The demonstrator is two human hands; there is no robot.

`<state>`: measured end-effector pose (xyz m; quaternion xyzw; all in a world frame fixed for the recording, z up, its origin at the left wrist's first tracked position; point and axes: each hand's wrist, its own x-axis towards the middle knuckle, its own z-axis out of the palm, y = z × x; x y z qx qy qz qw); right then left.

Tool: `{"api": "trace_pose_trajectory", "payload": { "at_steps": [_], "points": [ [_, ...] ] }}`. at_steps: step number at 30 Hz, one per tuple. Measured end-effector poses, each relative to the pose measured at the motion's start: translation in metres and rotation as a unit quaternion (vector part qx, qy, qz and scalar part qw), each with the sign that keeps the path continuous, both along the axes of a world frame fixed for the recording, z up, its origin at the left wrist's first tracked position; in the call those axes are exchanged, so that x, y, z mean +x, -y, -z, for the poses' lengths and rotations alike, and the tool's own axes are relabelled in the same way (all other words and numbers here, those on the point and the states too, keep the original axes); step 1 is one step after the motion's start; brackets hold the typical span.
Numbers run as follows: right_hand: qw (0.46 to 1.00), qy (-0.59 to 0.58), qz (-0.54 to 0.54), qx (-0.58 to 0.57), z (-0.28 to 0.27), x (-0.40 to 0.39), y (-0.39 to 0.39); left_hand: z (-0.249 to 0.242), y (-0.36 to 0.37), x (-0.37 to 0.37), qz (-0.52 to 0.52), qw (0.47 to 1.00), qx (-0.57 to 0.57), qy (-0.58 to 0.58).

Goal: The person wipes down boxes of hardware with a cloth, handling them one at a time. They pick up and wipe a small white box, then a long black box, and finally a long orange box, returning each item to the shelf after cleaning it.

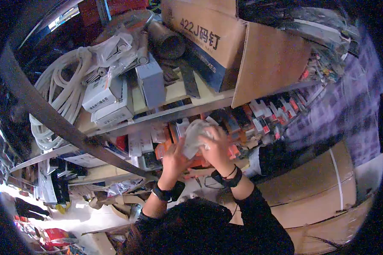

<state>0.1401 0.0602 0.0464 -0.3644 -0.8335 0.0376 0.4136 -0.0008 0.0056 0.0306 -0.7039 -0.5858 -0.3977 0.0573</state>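
Both hands, left hand (pixel 174 158) and right hand (pixel 218 146), grasp a crumpled white cloth bundle (pixel 194 135) (contents hidden) raised before the grey metal shelf (pixel 178 111), not yet set down among packaged goods.

A white bag (pixel 195 136) is up in the air in front of the shelf (pixel 174 112). It looks soft and crinkly, like thin plastic, and it is bunched up into a lump. The left hand (pixel 174 159) holds it from below. The right hand (pixel 217 146) is on its side, with fingers spread over it. What is inside cannot be seen.
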Motion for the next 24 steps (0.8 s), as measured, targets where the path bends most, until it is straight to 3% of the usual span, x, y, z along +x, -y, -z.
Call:
{"api": "trace_pose_trajectory", "payload": {
  "at_steps": [4,7,12,13,15,16,20,24],
  "points": [
    [0.993,-0.004,0.117,0.000,-0.015,0.014,-0.036,0.007,-0.002,-0.003,0.016,1.000,-0.013,0.021],
    [0.988,-0.081,0.108,-0.078,-0.017,0.019,-0.055,0.017,-0.004,-0.005,0.021,0.997,-0.043,0.059],
    [0.979,0.006,0.135,-0.150,-0.030,0.021,-0.053,0.058,-0.014,-0.012,0.070,0.977,-0.088,0.182],
    [0.979,0.005,0.137,-0.150,-0.026,0.019,-0.051,0.051,-0.011,-0.010,0.063,0.974,-0.120,0.182],
    [0.981,0.060,0.186,-0.013,-0.014,0.016,-0.043,0.047,-0.011,-0.011,0.056,0.970,-0.154,0.182],
    [0.980,0.061,0.188,-0.014,-0.015,0.013,-0.035,0.048,-0.012,-0.012,0.065,0.968,-0.158,0.183],
    [0.998,0.047,-0.001,-0.046,-0.008,0.000,0.005,0.041,-0.012,-0.015,0.083,0.953,-0.208,0.206],
    [0.996,0.020,-0.058,-0.061,-0.003,0.006,0.010,0.042,-0.014,-0.019,0.124,0.946,-0.192,0.230]
  ]
}}
